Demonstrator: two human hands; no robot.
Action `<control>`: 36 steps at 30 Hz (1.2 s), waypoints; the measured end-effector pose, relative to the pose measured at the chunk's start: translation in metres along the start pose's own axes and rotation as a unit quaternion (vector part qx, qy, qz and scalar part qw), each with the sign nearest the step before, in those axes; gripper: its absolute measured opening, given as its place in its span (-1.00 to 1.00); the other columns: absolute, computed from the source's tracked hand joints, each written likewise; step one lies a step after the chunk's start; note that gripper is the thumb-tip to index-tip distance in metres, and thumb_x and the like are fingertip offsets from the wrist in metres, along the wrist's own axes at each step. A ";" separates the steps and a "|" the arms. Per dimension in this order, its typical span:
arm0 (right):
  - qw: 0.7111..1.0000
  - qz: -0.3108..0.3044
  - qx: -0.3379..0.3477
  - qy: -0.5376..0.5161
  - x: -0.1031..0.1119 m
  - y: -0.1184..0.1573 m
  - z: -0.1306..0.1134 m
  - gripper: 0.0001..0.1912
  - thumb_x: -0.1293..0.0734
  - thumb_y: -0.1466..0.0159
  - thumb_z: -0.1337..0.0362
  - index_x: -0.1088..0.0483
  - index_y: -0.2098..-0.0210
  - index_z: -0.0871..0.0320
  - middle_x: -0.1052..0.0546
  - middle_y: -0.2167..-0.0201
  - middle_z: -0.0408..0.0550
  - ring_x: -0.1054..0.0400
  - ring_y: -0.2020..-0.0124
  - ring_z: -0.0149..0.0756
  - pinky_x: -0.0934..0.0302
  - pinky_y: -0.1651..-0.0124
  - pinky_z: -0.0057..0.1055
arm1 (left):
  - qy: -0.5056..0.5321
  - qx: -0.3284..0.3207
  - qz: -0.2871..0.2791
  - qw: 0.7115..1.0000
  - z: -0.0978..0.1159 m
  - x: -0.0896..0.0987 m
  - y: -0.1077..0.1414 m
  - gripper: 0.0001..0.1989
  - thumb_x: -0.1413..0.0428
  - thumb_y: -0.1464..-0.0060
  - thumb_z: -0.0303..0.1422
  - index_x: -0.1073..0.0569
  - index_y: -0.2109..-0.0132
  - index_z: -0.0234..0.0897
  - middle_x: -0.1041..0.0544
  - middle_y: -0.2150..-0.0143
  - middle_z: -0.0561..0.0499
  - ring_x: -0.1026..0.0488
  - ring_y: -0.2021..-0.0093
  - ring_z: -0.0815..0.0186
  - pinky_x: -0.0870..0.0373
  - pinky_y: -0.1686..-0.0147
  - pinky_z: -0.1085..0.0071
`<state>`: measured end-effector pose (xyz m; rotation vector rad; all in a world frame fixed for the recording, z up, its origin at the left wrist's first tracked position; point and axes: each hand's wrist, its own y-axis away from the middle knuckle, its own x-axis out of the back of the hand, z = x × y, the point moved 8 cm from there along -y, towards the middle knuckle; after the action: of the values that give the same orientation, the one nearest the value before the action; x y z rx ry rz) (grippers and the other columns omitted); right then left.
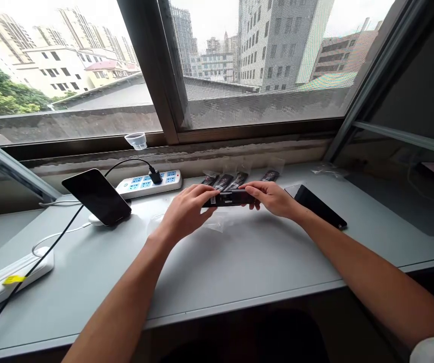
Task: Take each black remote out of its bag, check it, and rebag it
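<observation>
A slim black object (pixel 226 198) is held level above the grey table, with a small white label near its left end. My left hand (pixel 190 205) grips that left end between thumb and fingers. At the right end, my right hand (pixel 272 197) is closed on the same object, fingertips partly hidden behind it. Clear plastic film (pixel 215 222) lies on the table just below. Behind my hands are several dark items in clear bags (pixel 239 179).
A dark-screened phone (pixel 98 196) leans on a stand at left. Behind it, a white power strip (pixel 149 185) holds a black plug (pixel 155 176). Another strip (pixel 16 277) lies front left. A black flat case (pixel 321 206) rests at right. A clear cup (pixel 137 141) sits by the window.
</observation>
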<state>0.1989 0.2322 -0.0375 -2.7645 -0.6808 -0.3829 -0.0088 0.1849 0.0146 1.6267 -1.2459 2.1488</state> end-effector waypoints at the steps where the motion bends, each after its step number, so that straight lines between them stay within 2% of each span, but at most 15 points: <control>1: 1.000 0.000 -0.003 -0.003 -0.001 0.000 0.001 -0.47 -0.27 -0.47 -0.13 -0.53 -0.11 0.17 -0.66 0.31 0.02 -0.46 0.40 -0.28 -0.35 0.35 -0.35 | -0.001 -0.011 0.000 1.000 0.004 -0.001 -0.001 -0.65 -0.20 -0.28 -0.37 -0.52 -0.19 -0.21 -0.58 -0.16 -0.15 -0.53 -0.13 0.02 -0.55 -0.07 0.06; 4: 1.000 -0.009 -0.004 0.001 -0.005 0.000 0.004 -0.46 -0.26 -0.48 -0.13 -0.52 -0.13 0.17 -0.64 0.35 -0.01 -0.47 0.41 -0.29 -0.35 0.37 -0.37 | -0.007 -0.029 0.009 1.000 0.011 0.000 -0.002 -0.66 -0.18 -0.30 -0.40 -0.52 -0.19 -0.20 -0.59 -0.16 -0.13 -0.52 -0.14 0.03 -0.54 -0.10 0.05; 10: 1.000 -0.010 -0.007 0.022 -0.003 -0.001 0.006 -0.43 -0.20 -0.50 -0.17 -0.53 -0.11 0.16 -0.66 0.30 0.01 -0.50 0.39 -0.28 -0.33 0.37 -0.38 | 0.009 -0.031 0.018 0.999 0.010 0.002 -0.001 -0.67 -0.16 -0.33 -0.35 -0.52 -0.20 -0.18 -0.59 -0.15 -0.14 -0.54 -0.10 0.06 -0.57 -0.04 0.09; 20: 0.999 -0.009 -0.022 -0.043 -0.003 -0.002 0.007 -0.39 -0.23 -0.47 -0.19 -0.51 -0.15 0.18 -0.68 0.27 0.06 -0.55 0.34 -0.22 -0.34 0.32 -0.35 | 0.022 -0.019 0.021 0.999 0.011 0.001 -0.002 -0.67 -0.17 -0.32 -0.31 -0.53 -0.19 -0.16 -0.59 -0.13 -0.13 -0.55 -0.09 0.07 -0.58 -0.05 0.10; 22: 0.999 -0.015 -0.011 -0.028 -0.006 -0.002 0.004 -0.42 -0.23 -0.48 -0.18 -0.53 -0.10 0.18 -0.68 0.29 0.04 -0.53 0.37 -0.25 -0.33 0.32 -0.36 | 0.031 -0.025 0.021 0.999 0.013 0.000 -0.002 -0.67 -0.16 -0.34 -0.30 -0.53 -0.20 -0.16 -0.59 -0.13 -0.13 -0.55 -0.09 0.07 -0.58 -0.06 0.10; 25: 1.000 -0.012 -0.006 -0.005 -0.011 -0.001 0.001 -0.51 -0.27 -0.47 -0.14 -0.55 0.14 0.17 -0.64 0.39 -0.02 -0.46 0.45 -0.33 -0.29 0.35 -0.40 | 0.048 -0.038 0.020 0.998 0.019 -0.002 -0.002 -0.68 -0.15 -0.36 -0.29 -0.53 -0.20 -0.17 -0.59 -0.12 -0.15 -0.56 -0.06 0.09 -0.58 -0.06 0.09; 29: 0.998 0.022 -0.058 -0.009 -0.011 0.000 0.008 -0.58 -0.37 -0.39 -0.10 -0.39 0.35 0.12 -0.54 0.59 -0.14 -0.30 0.64 -0.41 -0.12 0.54 -0.46 | 0.076 -0.053 0.007 0.996 0.027 -0.005 -0.003 -0.66 -0.15 -0.38 -0.30 -0.51 -0.24 -0.14 -0.58 -0.15 -0.16 -0.53 -0.10 0.08 -0.55 -0.11 0.07; 32: 0.997 0.025 -0.076 -0.017 -0.011 0.002 0.009 -0.58 -0.41 -0.34 -0.08 -0.31 0.40 0.09 -0.46 0.67 -0.21 -0.22 0.70 -0.43 -0.01 0.60 -0.47 | 0.094 -0.068 0.004 0.993 0.032 -0.005 -0.003 -0.64 -0.13 -0.39 -0.32 -0.49 -0.27 -0.13 -0.56 -0.17 -0.17 -0.51 -0.14 0.07 -0.53 -0.14 0.03; 34: 0.997 0.011 -0.068 -0.037 -0.013 0.002 0.006 -0.60 -0.43 -0.32 -0.07 -0.35 0.38 0.10 -0.47 0.64 -0.21 -0.28 0.67 -0.41 -0.07 0.58 -0.47 | 0.101 -0.071 0.006 0.992 0.034 -0.004 -0.004 -0.63 -0.12 -0.40 -0.34 -0.48 -0.29 -0.13 -0.56 -0.17 -0.18 -0.50 -0.14 0.07 -0.53 -0.14 0.02; 36: 0.996 -0.017 -0.052 -0.063 -0.016 0.002 -0.001 -0.66 -0.44 -0.31 -0.05 -0.49 0.24 0.10 -0.56 0.51 -0.16 -0.42 0.53 -0.34 -0.20 0.49 -0.44 | 0.104 -0.072 0.007 0.992 0.035 -0.004 -0.004 -0.62 -0.11 -0.40 -0.34 -0.47 -0.30 -0.11 -0.57 -0.18 -0.17 -0.51 -0.14 0.07 -0.53 -0.13 0.02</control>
<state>0.1862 0.2235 -0.0417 -2.8989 -0.7596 -0.2584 0.0207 0.1643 0.0154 1.3033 -1.3165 2.1172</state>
